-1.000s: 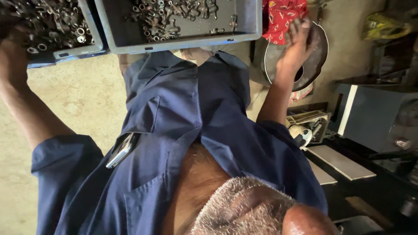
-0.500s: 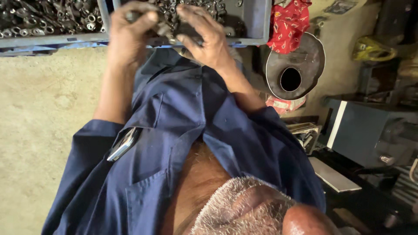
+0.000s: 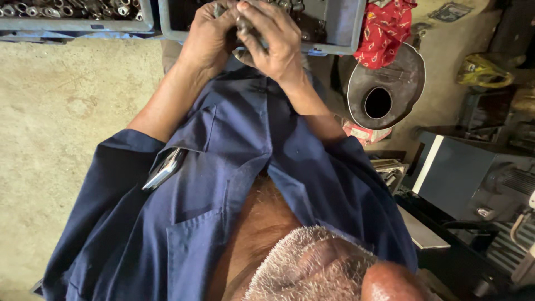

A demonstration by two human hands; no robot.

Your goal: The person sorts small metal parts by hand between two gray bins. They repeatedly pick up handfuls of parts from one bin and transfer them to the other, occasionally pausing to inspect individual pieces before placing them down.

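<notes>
Red cloth above a metal funnel — concrete floor.

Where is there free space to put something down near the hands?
Bare concrete floor lies left of the left hand, below the grey bin of metal parts. It is crowded right of the right hand: red cloth, metal funnel, dark boxes.

Both hands, perhaps gripping metal part

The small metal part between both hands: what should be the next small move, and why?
Probably keep it gripped and ease it clear of the grey bin. Left hand and right hand pinch the small metal part together directly above loose hardware, so dropping it would lose it.
</notes>
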